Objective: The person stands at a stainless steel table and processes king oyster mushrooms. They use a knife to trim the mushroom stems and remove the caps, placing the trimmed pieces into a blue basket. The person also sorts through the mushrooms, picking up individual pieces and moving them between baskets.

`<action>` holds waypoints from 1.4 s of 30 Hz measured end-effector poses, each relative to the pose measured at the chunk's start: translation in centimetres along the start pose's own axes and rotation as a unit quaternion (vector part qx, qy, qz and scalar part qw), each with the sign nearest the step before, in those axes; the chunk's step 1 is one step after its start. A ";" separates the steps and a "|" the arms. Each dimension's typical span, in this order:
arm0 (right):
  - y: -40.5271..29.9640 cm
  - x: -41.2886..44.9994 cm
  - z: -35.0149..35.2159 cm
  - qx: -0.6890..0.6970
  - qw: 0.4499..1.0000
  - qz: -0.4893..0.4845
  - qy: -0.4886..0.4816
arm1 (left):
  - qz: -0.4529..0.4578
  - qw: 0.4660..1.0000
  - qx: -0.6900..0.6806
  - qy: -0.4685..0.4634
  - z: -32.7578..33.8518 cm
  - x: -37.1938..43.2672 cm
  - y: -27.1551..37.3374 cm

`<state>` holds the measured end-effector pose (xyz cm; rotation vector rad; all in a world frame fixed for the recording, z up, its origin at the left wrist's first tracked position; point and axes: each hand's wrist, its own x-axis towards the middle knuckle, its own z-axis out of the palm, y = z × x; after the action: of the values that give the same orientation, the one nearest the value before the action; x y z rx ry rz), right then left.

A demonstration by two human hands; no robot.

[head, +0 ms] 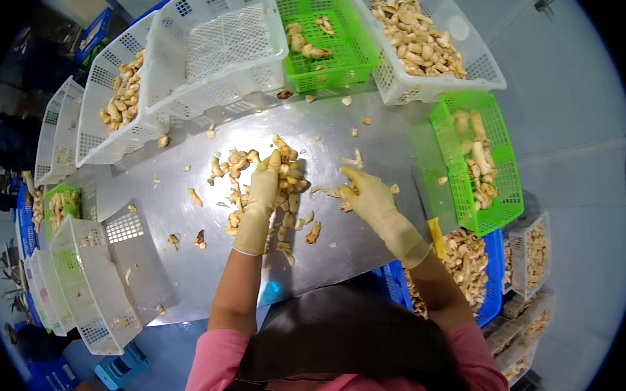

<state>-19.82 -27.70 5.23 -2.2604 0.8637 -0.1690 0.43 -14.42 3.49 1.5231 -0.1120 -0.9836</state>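
Note:
My left hand (263,189), in a pale yellow glove, rests against a loose pile of mushrooms (292,183) on the steel table (232,284). Its fingers reach away from me; a few are hidden, so I cannot tell whether they grip a piece. More knobbly mushrooms (237,161) lie just left of that hand. To the right, my gloved right hand (373,198) hovers low over or touches some shredded mushroom scraps (332,192), thumb and forefinger spread with nothing visible between them. Small trimmings, such as a brownish piece (312,233), are scattered around both hands.
Along the far edge stand a white crate (215,88), a green basket (333,78) and a white crate of mushrooms (441,86). A green basket (510,183) sits at the right. Below it, a blue crate (493,286) holds mushrooms beside a yellow handle (436,237). Stacked white crates (90,284) flank the left.

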 end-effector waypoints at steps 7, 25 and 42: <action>-4.1 0.3 0.3 0.267 0.957 0.110 -0.032 | 0.019 0.988 0.063 -0.141 3.1 -4.3 -2.9; 7.7 -14.6 -7.4 -0.128 0.978 0.111 0.121 | 0.199 0.615 0.763 0.012 3.2 0.7 -3.5; -2.0 0.2 -10.9 0.427 0.886 0.182 0.000 | 0.235 0.868 0.431 0.077 -0.4 -1.6 -4.5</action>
<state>-22.35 -32.98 14.62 -1.2565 0.9529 -0.3044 -2.39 -12.11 0.43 2.2240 -0.8644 -0.3977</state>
